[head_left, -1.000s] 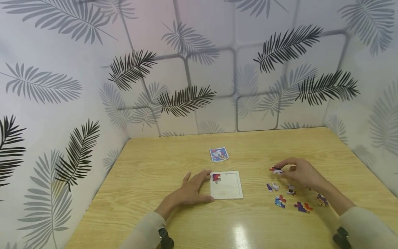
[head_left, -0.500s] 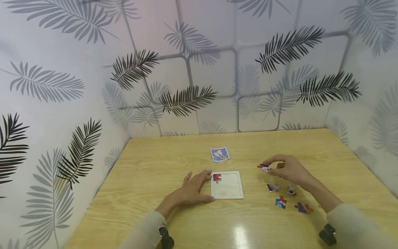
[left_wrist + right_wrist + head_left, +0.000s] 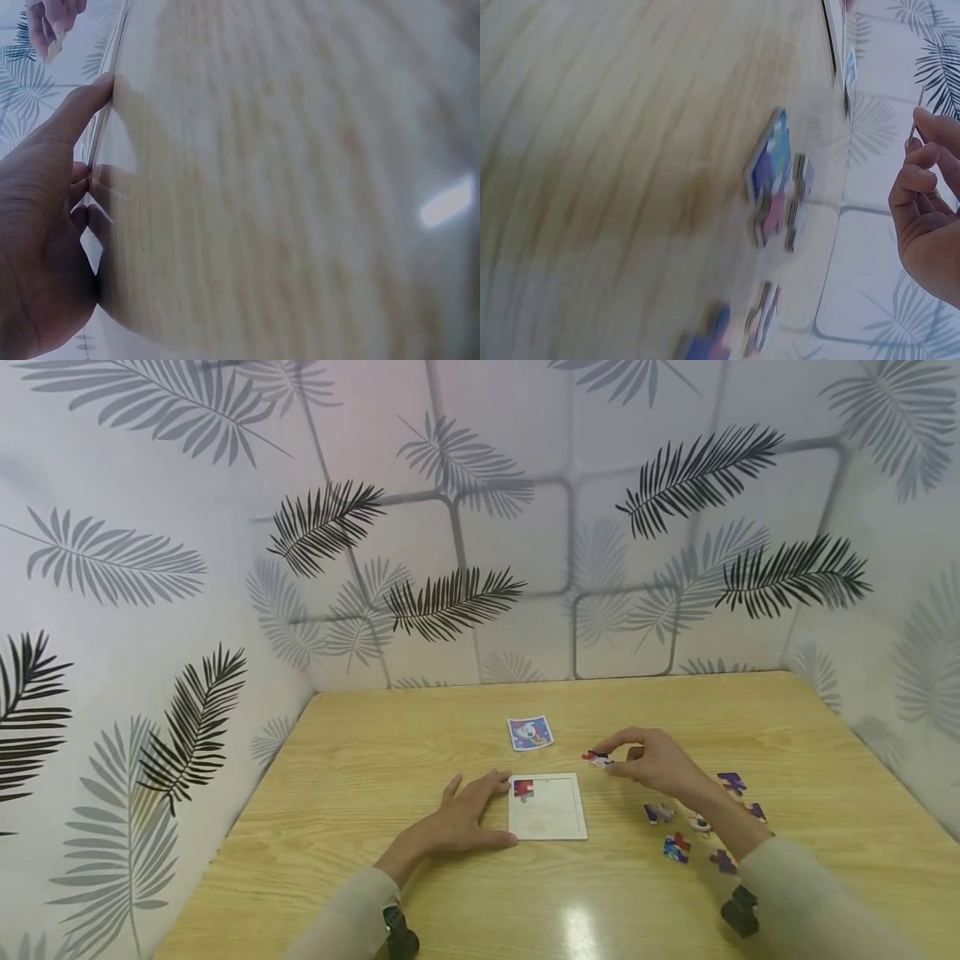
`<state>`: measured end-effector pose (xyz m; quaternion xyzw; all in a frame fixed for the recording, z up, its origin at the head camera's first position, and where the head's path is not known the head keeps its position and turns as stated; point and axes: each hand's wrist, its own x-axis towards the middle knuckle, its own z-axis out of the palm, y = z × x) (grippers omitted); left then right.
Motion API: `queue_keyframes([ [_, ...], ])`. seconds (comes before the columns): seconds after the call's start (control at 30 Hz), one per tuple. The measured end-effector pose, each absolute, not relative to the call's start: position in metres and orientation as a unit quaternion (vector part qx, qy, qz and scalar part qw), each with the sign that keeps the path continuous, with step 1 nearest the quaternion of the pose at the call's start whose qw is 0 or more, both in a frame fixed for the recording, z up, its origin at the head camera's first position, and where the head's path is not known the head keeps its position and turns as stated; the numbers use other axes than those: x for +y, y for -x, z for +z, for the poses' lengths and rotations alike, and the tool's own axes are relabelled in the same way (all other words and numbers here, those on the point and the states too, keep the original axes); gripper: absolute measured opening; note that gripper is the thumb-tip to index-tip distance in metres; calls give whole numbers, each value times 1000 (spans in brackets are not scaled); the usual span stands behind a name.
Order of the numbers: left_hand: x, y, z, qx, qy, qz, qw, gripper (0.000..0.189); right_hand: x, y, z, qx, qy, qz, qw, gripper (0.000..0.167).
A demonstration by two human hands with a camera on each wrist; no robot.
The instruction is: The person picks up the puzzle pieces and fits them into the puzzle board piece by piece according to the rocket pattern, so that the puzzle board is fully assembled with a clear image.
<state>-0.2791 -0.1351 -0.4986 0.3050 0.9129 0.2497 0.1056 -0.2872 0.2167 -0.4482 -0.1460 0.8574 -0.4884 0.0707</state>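
The square white puzzle board (image 3: 546,818) lies on the table in the head view, with a red puzzle piece (image 3: 523,787) in its upper left corner. My left hand (image 3: 467,817) rests at the board's left side, spread, with thumb and fingertips touching near its two left corners. Between thumb and fingers, my right hand (image 3: 660,764) pinches a red, white and dark puzzle piece (image 3: 597,759) above the table, just beyond the board's upper right corner. In the right wrist view, that right hand (image 3: 937,195) shows the piece edge-on, as a thin sliver.
Several loose puzzle pieces lie under and around my right forearm, among them a blue and red one (image 3: 677,847) and a purple one (image 3: 731,782). A small picture card (image 3: 529,732) lies behind the board. The patterned wall (image 3: 525,635) meets the table's (image 3: 375,735) back edge.
My right hand has carried the pinched puzzle piece leftward from the loose pieces toward the board, uncovering some pieces on the right. My left hand stays in place.
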Motion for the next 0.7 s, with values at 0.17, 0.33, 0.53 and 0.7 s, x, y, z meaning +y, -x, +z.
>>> queue_keyframes([
  [0.17,-137,279,-497,913,-306,250,106,98,198,292,-452,856,159,-485,78,26],
  [0.33,-136,278,-497,914,-303,247,111,98,185,295,-457,856,171,-482,78,23],
  [0.53,-135,278,-495,913,-302,250,114,97,175,300,-460,868,186,-456,58,20],
  [0.7,-136,278,-495,912,-304,253,113,97,168,303,-462,869,194,-451,57,20],
])
